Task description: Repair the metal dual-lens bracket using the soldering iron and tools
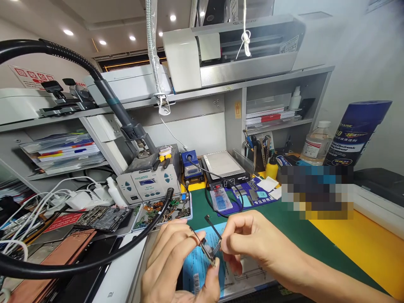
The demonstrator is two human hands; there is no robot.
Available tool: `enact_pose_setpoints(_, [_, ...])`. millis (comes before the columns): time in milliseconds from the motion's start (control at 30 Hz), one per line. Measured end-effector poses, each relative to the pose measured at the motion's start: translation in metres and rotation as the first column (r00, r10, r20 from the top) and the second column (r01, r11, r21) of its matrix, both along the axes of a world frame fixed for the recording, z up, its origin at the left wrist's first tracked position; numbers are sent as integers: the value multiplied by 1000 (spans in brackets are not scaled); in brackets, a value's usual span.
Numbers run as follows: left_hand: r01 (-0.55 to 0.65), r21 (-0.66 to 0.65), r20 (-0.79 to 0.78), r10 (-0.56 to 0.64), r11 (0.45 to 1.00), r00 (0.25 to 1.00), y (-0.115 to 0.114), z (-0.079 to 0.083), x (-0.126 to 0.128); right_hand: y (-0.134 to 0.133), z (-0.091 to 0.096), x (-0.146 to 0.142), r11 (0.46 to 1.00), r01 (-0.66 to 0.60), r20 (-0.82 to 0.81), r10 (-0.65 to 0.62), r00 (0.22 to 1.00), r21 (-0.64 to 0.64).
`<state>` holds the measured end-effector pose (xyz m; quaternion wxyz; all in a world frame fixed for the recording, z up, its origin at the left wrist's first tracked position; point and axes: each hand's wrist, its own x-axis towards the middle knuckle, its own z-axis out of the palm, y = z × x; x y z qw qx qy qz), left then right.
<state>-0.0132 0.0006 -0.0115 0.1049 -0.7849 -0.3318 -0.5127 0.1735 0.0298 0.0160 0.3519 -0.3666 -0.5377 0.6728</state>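
Note:
My left hand (176, 263) and my right hand (252, 244) meet low in the middle of the view, above a green mat (284, 229). Between their fingertips they pinch a small thin dark part with flat ribbon cables (210, 242) sticking up from it. The left thumb and fingers hold its lower end; the right thumb and forefinger grip its upper right side. Under the hands lies a light blue printed sheet (197, 265).
A tray of small circuit parts (164, 209) lies left of the mat, beside an opened phone (105, 217). Behind stand a hot-air station (148, 181), a heating plate (222, 165), a tool holder (259, 147), a clear bottle (317, 143) and a blue can (356, 132). A black hose (94, 261) curves across the left.

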Motion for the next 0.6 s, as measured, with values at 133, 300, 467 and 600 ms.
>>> enact_pose_setpoints(133, [14,38,-24,-13,999,1000,2,0,-4,1,0,0,1000,7,12,-7,1000,10])
enact_pose_setpoints(300, [39,66,-61,-35,997,998,3,0,-7,-1,-2,1,997,-5,-30,7,1000,79])
enact_pose_setpoints(467, [30,47,-43,-28,998,999,3,-1,-8,-3,-3,2,996,-16,-71,23,997,89])
enact_pose_setpoints(600, [25,42,-94,-21,999,995,4,-3,-11,-3,-1,3,997,-16,-72,22,997,78])
